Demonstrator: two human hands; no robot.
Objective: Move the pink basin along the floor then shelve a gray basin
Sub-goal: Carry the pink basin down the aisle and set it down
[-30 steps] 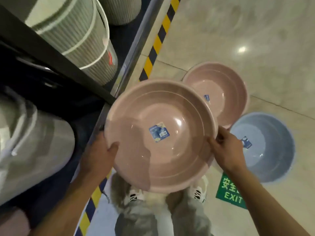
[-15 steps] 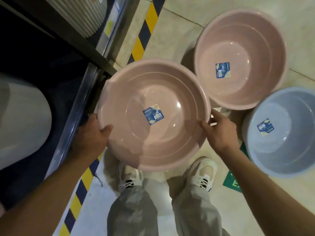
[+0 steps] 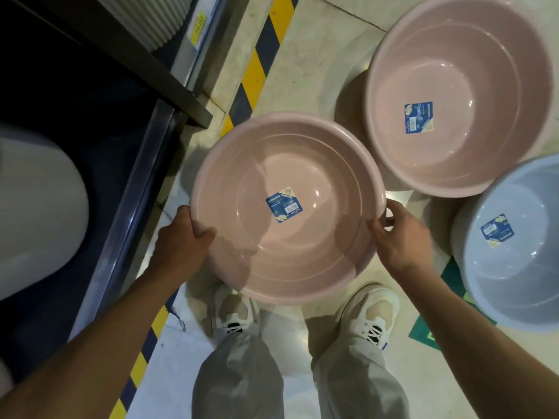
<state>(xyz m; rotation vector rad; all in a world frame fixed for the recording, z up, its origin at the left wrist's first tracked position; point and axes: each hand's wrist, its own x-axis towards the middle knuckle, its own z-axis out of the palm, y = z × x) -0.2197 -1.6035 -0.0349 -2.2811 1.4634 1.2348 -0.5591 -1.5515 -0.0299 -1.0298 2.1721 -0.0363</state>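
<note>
Nearby, second pink basin (image 3: 459, 95), gray basin (image 3: 514, 243)

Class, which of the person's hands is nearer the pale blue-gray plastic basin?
Right. The right hand grips the held pink basin's rim beside the blue-gray basin; the left hand grips the far rim.

View: single head-worn wide-angle camera | Facing: steeply down, slightly forward | Range: close above round pink plastic basin (image 3: 287, 207) and pale tiled floor (image 3: 302, 71) | Overlap: none, one view
</note>
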